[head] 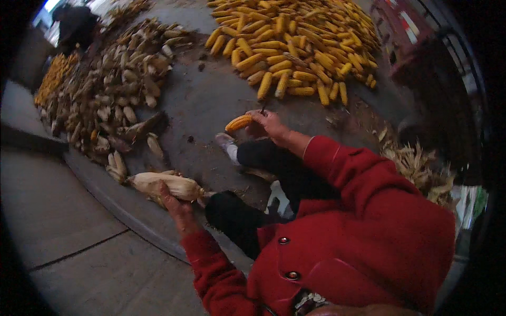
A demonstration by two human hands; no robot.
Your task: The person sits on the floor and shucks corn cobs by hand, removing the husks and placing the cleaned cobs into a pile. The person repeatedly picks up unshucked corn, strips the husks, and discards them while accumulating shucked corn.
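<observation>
My left hand [178,207] is closed around an ear of corn in its pale, dry husk [170,185], held low at the left beside my knee. In my right hand [270,125] is a bare yellow corn cob [238,123], gripped at one end and pointing left. A thin dark pointed thing [263,107] sticks up from the fingers of that same hand; what it is cannot be told. Just beyond the right hand lies a pile of husked yellow corn cobs [272,51].
A heap of unhusked ears [118,79] spreads at the upper left, with a dark-clothed person [75,27] behind it. Loose husks [419,166] lie at the right, below a dark red metal frame [411,35]. A raised concrete edge [114,197] curves along the left.
</observation>
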